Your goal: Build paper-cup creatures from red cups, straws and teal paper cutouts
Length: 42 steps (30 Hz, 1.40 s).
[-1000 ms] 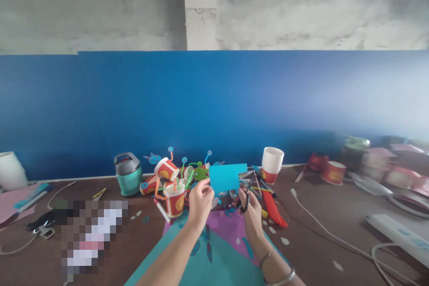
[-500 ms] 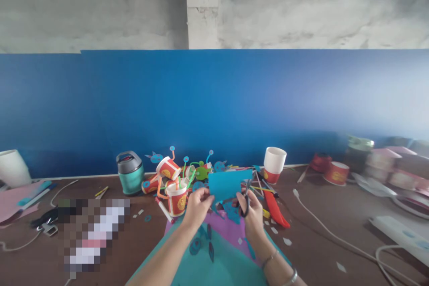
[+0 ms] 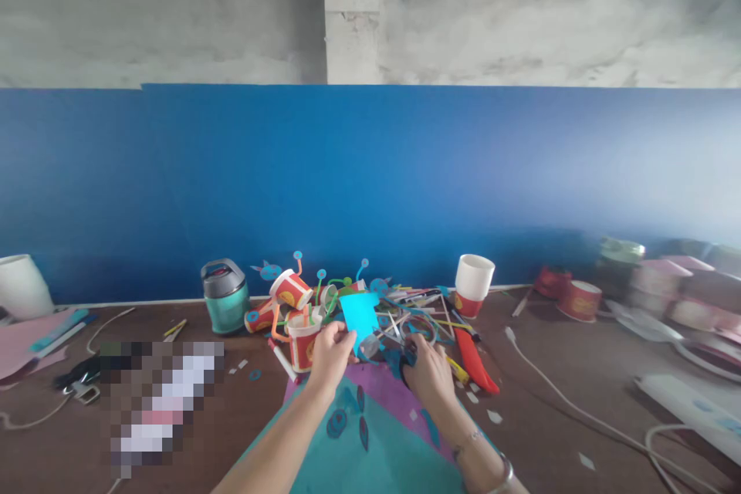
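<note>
My left hand (image 3: 334,359) pinches a bright blue sheet of paper (image 3: 359,316), held upright and tilted above the desk. In my right hand (image 3: 429,370) are scissors with dark handles (image 3: 407,365), low beside the pile of craft scraps; their blades are hard to make out. Beneath both hands lie teal paper (image 3: 324,459) and purple paper (image 3: 399,399). Small cut-out blue shapes with dark outlines, such as a round one (image 3: 336,423), rest on the teal paper. Left of the blue sheet stands a red paper cup (image 3: 302,347) with straws in it.
A teal flask (image 3: 225,301) stands at the back left. Stacked white and red cups (image 3: 475,282) are at the back right, near a red pouch-like item (image 3: 475,359). A white cable (image 3: 570,401) runs across the right side towards a power strip (image 3: 691,405).
The blue sheet has moved left and turned with my left hand. My right hand and the scissors have come away from the sheet and dropped lower, towards the scraps.
</note>
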{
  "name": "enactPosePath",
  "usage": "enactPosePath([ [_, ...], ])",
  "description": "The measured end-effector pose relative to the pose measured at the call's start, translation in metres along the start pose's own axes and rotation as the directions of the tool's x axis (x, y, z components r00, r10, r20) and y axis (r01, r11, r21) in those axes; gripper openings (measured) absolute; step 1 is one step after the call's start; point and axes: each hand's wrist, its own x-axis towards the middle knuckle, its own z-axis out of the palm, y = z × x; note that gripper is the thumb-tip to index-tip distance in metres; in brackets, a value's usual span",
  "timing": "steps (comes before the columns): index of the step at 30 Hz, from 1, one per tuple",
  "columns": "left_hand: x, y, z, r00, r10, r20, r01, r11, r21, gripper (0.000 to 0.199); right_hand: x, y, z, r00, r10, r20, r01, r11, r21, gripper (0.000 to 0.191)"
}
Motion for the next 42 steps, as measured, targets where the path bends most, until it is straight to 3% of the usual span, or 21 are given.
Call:
enactPosePath([
  [4,0.009,-0.004,0.005,0.999,-0.004,-0.048,0.005,1.0,0.028,0.017,-0.002,0.0,0.003,0.997,-0.044,0.069,0.051,0.992,-0.113,0.043],
  [8,0.016,-0.009,0.014,0.999,-0.014,-0.035,0.016,0.999,0.051,0.017,-0.002,-0.003,0.004,0.998,-0.033,0.056,0.04,0.991,-0.127,0.041],
  [17,0.025,-0.015,0.028,0.998,0.025,-0.066,-0.019,0.995,0.098,0.022,0.004,-0.009,-0.007,0.995,0.08,-0.063,-0.078,0.996,0.044,0.029],
  [23,0.014,-0.023,0.03,0.975,0.196,-0.103,-0.179,0.972,0.154,0.038,0.006,-0.008,-0.006,0.983,0.107,-0.149,-0.079,0.98,0.18,0.028],
  [26,0.004,-0.022,0.03,0.903,0.418,-0.094,-0.382,0.885,0.265,0.044,0.007,-0.007,-0.005,0.975,0.121,-0.186,-0.069,0.961,0.266,0.028],
  [29,-0.014,-0.02,0.028,0.808,0.589,0.011,-0.54,0.734,0.413,0.042,0.009,-0.004,-0.004,0.964,0.143,-0.223,-0.051,0.926,0.374,0.029],
  [31,-0.029,-0.021,0.026,0.772,0.599,0.213,-0.618,0.631,0.468,0.03,0.011,-0.003,-0.003,0.956,0.165,-0.243,-0.039,0.891,0.453,0.03],
  [33,-0.042,-0.025,0.024,0.686,0.472,0.553,-0.724,0.521,0.453,0.017,0.011,-0.003,-0.002,0.947,0.194,-0.255,-0.03,0.847,0.531,0.032],
  [34,-0.045,-0.027,0.023,0.637,0.39,0.665,-0.758,0.474,0.448,0.014,0.012,-0.004,-0.001,0.943,0.208,-0.258,-0.027,0.824,0.566,0.033],
  [35,-0.047,-0.03,0.022,0.616,0.319,0.721,-0.769,0.441,0.462,0.013,0.012,-0.005,-0.001,0.941,0.22,-0.258,-0.023,0.802,0.597,0.033],
  [36,-0.046,-0.032,0.022,0.615,0.262,0.744,-0.767,0.421,0.485,0.012,0.011,-0.006,0.0,0.94,0.227,-0.256,-0.019,0.781,0.625,0.033],
  [38,-0.039,-0.034,0.022,0.655,0.21,0.726,-0.73,0.426,0.535,0.012,0.01,-0.009,0.0,0.941,0.231,-0.246,-0.008,0.745,0.668,0.031],
  [42,-0.024,-0.029,0.024,0.719,0.246,0.65,-0.671,0.491,0.556,0.015,0.007,-0.016,0.0,0.948,0.227,-0.223,0.006,0.69,0.724,0.033],
])
